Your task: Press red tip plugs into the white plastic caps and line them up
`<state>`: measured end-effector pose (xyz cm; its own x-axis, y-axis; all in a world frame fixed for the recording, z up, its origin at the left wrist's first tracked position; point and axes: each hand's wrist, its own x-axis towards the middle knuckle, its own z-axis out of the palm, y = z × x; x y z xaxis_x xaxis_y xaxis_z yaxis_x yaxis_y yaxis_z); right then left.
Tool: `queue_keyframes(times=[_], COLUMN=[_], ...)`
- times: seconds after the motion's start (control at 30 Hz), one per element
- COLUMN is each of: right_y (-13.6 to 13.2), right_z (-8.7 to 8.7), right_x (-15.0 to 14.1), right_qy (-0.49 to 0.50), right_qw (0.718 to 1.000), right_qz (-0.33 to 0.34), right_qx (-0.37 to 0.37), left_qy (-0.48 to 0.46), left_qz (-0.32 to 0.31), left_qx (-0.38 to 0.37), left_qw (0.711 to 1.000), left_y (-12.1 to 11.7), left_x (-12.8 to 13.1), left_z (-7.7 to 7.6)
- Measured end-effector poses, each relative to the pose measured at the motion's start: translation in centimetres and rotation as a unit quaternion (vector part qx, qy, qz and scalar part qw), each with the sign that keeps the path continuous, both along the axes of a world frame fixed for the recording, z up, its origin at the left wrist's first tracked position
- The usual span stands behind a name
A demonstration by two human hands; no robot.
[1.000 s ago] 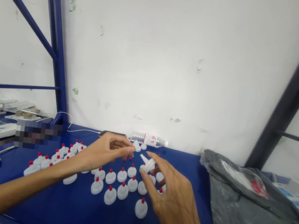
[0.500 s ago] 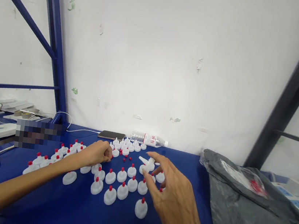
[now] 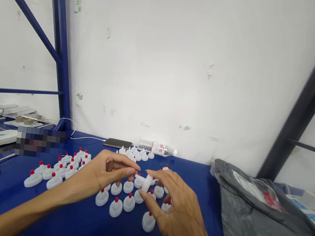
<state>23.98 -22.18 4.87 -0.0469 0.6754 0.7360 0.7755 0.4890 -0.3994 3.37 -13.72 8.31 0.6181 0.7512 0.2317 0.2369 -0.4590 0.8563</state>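
Note:
My right hand (image 3: 177, 200) pinches a white nozzle lid (image 3: 147, 183) between thumb and fingers, its wide base on edge and its spout pointing left. Thumb and fingertips of my left hand (image 3: 112, 172) are closed at the spout's tip, on a small red cap that they mostly hide. Below and around both hands stand several white lids with red-capped spouts, such as a capped lid (image 3: 116, 207) and another one (image 3: 148, 222) near my right thumb.
More red-capped lids (image 3: 54, 181) stand in a group on the left of the blue table (image 3: 79, 224). Uncapped white lids (image 3: 144, 156) stand at the back, near a phone (image 3: 117, 143) and a lying plastic bottle (image 3: 157, 148). Grey plastic bags (image 3: 259, 224) cover the right side.
My left hand has moved right from beside the loose red caps to the spout's tip. My right hand has shifted slightly left with the lid, bringing both hands together.

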Motion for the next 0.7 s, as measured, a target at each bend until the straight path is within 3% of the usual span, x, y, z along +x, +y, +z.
queue_keyframes(times=[0.17,0.3,0.5,0.6,0.7], right_y=[-0.1,0.1,0.0,-0.4,-0.8], right_z=[0.1,-0.1,-1.0,-0.6,0.5], right_x=[0.0,0.2,0.3,0.5,0.7], right_qy=[-0.002,-0.011,-0.029,0.001,0.061], right_qw=[1.0,0.999,0.997,0.995,0.995], right_qz=[0.01,0.026,0.048,0.045,0.046], right_qx=[0.029,0.034,-0.06,-0.084,-0.062], left_qy=[-0.059,-0.07,-0.05,-0.004,0.105], left_qz=[-0.032,0.006,0.06,0.104,0.158], left_qx=[-0.044,-0.028,-0.017,0.046,0.147], left_qw=[0.997,0.997,0.997,0.993,0.971], left_y=[-1.6,-2.0,-3.2,-3.3,-2.5], left_x=[0.4,0.7,0.2,-2.2,-5.4], left_z=[0.0,-0.4,-1.6,-1.5,-0.8])
